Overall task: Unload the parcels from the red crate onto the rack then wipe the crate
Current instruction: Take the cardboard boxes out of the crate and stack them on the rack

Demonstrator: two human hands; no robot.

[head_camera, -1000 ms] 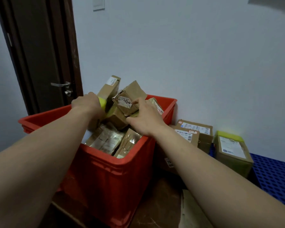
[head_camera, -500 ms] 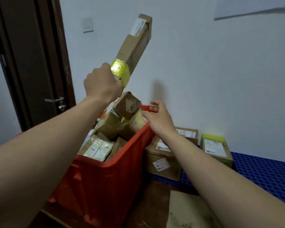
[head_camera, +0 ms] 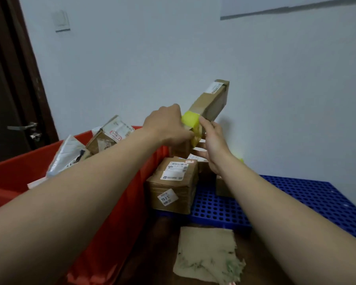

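Observation:
My left hand (head_camera: 169,126) grips the lower end of a long cardboard parcel (head_camera: 211,101) with a yellow tape band, held tilted up to the right above the blue rack. My right hand (head_camera: 212,144) touches the parcel's underside with straight fingers. The red crate (head_camera: 19,169) stands at the left and holds several parcels (head_camera: 109,134). The blue perforated rack (head_camera: 296,200) lies at the right with a stack of labelled boxes (head_camera: 173,186) on its near left corner.
A stained beige cloth (head_camera: 206,256) lies on the brown floor in front of the rack. A dark door with a metal handle (head_camera: 23,127) is at the far left. A white wall runs behind the crate and rack.
My left hand has carried the long parcel from high above the crate down and rightward over the rack. My right hand left the crate's rim and came up under the parcel.

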